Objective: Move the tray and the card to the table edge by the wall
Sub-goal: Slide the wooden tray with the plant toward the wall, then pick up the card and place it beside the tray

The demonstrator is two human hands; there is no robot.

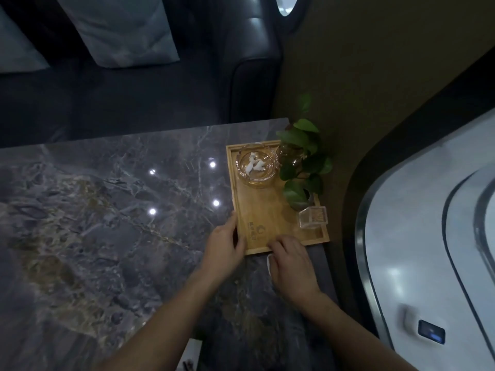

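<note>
One wooden tray (270,215) at the marble table's (107,223) wall-side edge, carrying one glass ashtray (255,164), one potted plant (302,156), one clear box (313,217). Left hand (225,245) clamped on its near-left rim. Right hand (292,263), fingers together, flat over one mostly hidden white card (268,262) just beside the near rim.

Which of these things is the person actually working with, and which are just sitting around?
Part of the job:
wooden tray, at the wall-side table edge
white card, mostly hidden under the right hand
left hand, on the tray's near-left corner

Just there:
glass ashtray, potted plant and clear square holder, all riding on the tray
marble table
cushions
</note>
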